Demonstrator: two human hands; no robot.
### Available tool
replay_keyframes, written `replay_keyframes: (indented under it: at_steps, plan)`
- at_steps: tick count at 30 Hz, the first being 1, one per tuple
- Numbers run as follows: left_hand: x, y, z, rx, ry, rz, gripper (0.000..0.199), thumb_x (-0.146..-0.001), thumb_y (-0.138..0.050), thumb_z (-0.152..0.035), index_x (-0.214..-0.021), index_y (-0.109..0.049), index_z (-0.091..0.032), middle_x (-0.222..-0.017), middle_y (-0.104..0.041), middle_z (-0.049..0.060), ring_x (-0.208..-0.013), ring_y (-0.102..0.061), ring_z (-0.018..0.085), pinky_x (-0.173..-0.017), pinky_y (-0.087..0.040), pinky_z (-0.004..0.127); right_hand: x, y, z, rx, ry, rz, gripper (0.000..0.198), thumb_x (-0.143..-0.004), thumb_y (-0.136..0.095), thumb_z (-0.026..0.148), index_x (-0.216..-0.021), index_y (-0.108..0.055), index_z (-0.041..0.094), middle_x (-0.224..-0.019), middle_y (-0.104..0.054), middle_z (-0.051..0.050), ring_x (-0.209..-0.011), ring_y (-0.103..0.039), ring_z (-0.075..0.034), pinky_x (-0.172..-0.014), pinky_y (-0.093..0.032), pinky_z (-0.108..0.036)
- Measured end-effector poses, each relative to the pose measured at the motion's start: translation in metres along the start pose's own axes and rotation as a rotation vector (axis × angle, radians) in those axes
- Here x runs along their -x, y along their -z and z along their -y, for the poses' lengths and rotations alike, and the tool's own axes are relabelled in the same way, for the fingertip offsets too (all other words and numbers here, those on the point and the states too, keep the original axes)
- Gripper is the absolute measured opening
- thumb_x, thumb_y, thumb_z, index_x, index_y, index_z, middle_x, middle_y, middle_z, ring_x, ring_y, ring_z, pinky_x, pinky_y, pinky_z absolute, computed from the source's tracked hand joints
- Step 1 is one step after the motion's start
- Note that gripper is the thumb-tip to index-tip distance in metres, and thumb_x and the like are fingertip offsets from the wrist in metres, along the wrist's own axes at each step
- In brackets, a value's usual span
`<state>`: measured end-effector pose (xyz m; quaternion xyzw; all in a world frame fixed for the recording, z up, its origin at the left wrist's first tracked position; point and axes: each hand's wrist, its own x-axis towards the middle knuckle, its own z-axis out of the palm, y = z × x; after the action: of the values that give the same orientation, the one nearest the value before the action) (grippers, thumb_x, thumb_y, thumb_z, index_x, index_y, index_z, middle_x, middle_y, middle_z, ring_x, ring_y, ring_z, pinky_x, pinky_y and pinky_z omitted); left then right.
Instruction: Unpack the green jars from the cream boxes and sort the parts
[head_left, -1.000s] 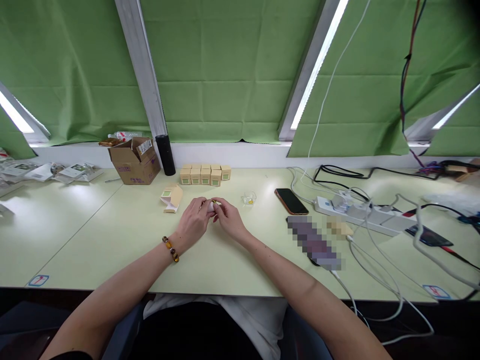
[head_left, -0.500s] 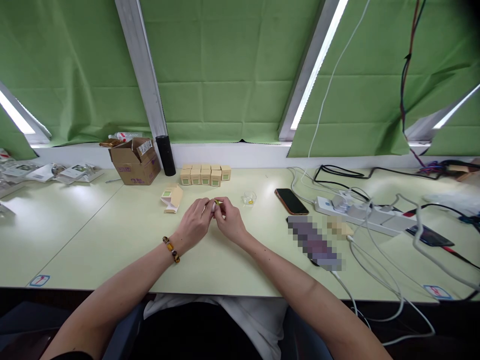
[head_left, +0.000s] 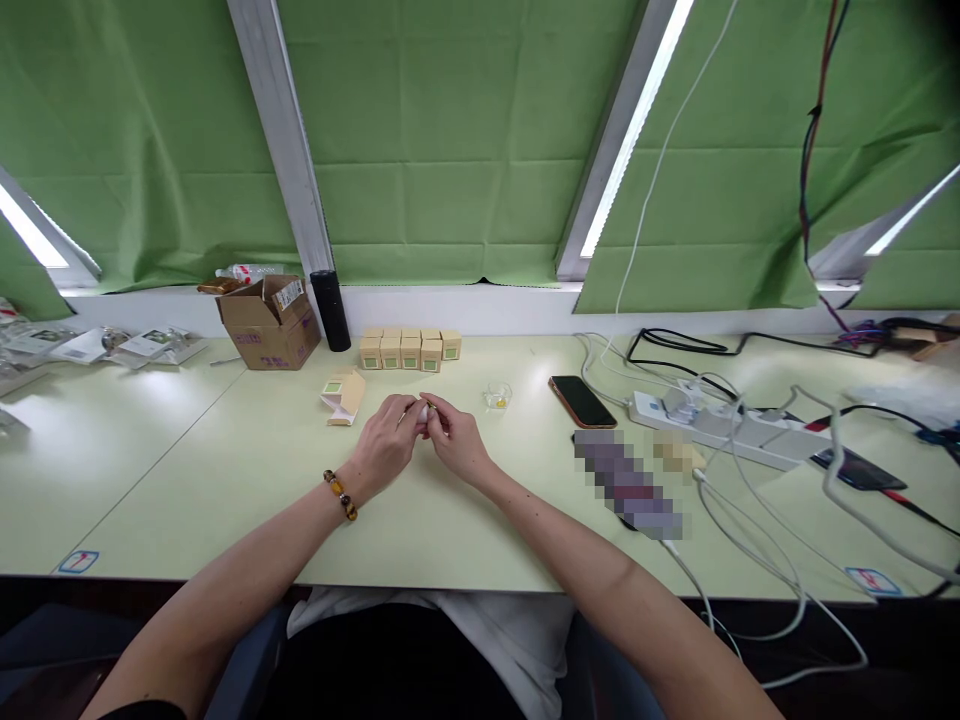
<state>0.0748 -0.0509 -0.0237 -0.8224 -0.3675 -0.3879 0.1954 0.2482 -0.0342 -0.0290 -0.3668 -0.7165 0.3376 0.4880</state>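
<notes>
Both hands meet over the middle of the table. My left hand [head_left: 388, 445] is closed round a small white object [head_left: 424, 414], mostly covered by fingers, so its kind does not show. My right hand [head_left: 455, 441] pinches at the top of the same object, where a small dark and yellowish bit peeks out. To the left of the hands lies an opened small carton [head_left: 343, 398] with its flaps spread. On the right sits a little clear plastic cup [head_left: 497, 396] with something yellow inside.
Several small tan boxes [head_left: 410, 350] stand in rows behind my hands. A cardboard box [head_left: 268, 325] and a black cylinder [head_left: 330, 311] are at the back left. To the right lie a phone [head_left: 582, 402], a white power strip [head_left: 720, 427] and tangled cables. Packaged items [head_left: 150, 345] lie far left.
My fingers have shifted slightly around the small white object, and the yellow-green bit at its top shows less. Everything else on the table stays in place.
</notes>
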Motion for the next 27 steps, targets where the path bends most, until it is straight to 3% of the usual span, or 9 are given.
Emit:
replay_keyframes:
  at_steps: [7, 11, 15, 18, 24, 27]
  plan:
    - [-0.006, 0.0, -0.007, -0.008, 0.03, 0.015, 0.032, -0.106, -0.044, -0.016, -0.135, -0.057, -0.016, -0.114, -0.065, 0.016, -0.108, -0.063, 0.028, -0.084, -0.058, 0.04, -0.003, -0.001, 0.005, -0.043, -0.038, 0.015, 0.038, -0.106, -0.043, 0.037, -0.131, -0.068, 0.023, -0.087, -0.075, -0.003, -0.072, -0.072, -0.018, -0.076, -0.06, -0.034]
    - [-0.005, 0.001, -0.005, 0.01, 0.074, 0.021, 0.031, -0.106, -0.044, -0.016, -0.132, -0.058, -0.017, -0.114, -0.064, 0.015, -0.108, -0.062, 0.028, -0.085, -0.058, 0.04, -0.005, 0.002, 0.002, -0.09, -0.051, 0.042, 0.045, -0.106, -0.043, 0.043, -0.137, -0.066, 0.02, -0.087, -0.075, -0.004, -0.074, -0.071, -0.018, -0.08, -0.06, -0.036]
    - [-0.001, 0.001, 0.004, 0.122, 0.124, -0.03, 0.029, -0.105, -0.049, -0.018, -0.132, -0.058, -0.018, -0.118, -0.063, 0.015, -0.112, -0.062, 0.027, -0.092, -0.057, 0.042, -0.006, 0.011, -0.001, -0.09, 0.021, 0.114, 0.051, -0.1, -0.058, 0.046, -0.146, -0.06, 0.023, -0.104, -0.075, -0.006, -0.089, -0.07, -0.019, -0.091, -0.058, -0.039]
    - [0.0, 0.0, 0.009, 0.254, 0.193, -0.053, 0.028, -0.103, -0.053, -0.019, -0.131, -0.059, -0.019, -0.121, -0.063, 0.014, -0.112, -0.063, 0.026, -0.097, -0.057, 0.042, -0.007, 0.016, -0.003, -0.043, 0.077, 0.131, 0.053, -0.094, -0.069, 0.04, -0.145, -0.061, 0.027, -0.111, -0.073, -0.006, -0.093, -0.066, -0.019, -0.088, -0.058, -0.038]
    - [-0.006, 0.001, 0.004, 0.436, 0.334, -0.049, 0.022, -0.102, -0.054, -0.021, -0.123, -0.062, -0.021, -0.118, -0.064, 0.011, -0.11, -0.065, 0.023, -0.092, -0.061, 0.039, -0.011, 0.015, -0.007, -0.043, 0.123, 0.082, 0.04, -0.094, -0.069, 0.04, -0.132, -0.064, 0.03, -0.131, -0.06, -0.01, -0.112, -0.064, -0.023, -0.086, -0.06, -0.038]
    - [-0.009, 0.001, 0.001, 0.52, 0.421, -0.065, 0.02, -0.103, -0.053, -0.025, -0.12, -0.062, -0.022, -0.119, -0.063, 0.011, -0.111, -0.065, 0.023, -0.087, -0.063, 0.038, -0.011, 0.011, -0.007, -0.094, 0.125, 0.076, 0.037, -0.097, -0.065, 0.041, -0.131, -0.061, 0.028, -0.132, -0.062, -0.01, -0.114, -0.065, -0.023, -0.091, -0.06, -0.04]
